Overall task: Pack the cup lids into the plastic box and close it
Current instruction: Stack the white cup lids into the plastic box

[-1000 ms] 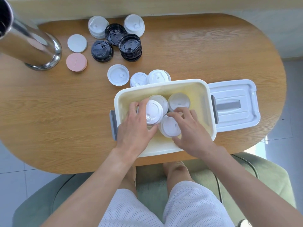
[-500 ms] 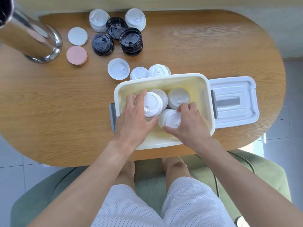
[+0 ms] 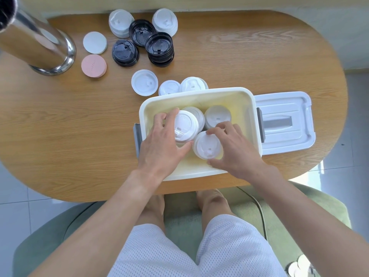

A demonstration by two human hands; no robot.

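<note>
Head view records packing under way: left hand [image 3: 159, 144] and right hand [image 3: 235, 148] each grip a white lid stack [image 3: 186, 124] inside the plastic box [image 3: 199, 92], while remaining lids [image 3: 159, 48] on the worktop [image 3: 259, 56] need fetching next.

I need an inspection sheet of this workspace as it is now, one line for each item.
Surface: oval wooden table.
Job's things: plastic box open, white lid stacks inside; box cover to its right; black lids and white lids outside.
Clutter: steel cylinder, pink disc, white disc.
Grippers: left hand and right hand each grip a stack.
Cables: one on the green seat.
Surroundings: tiled floor.
</note>
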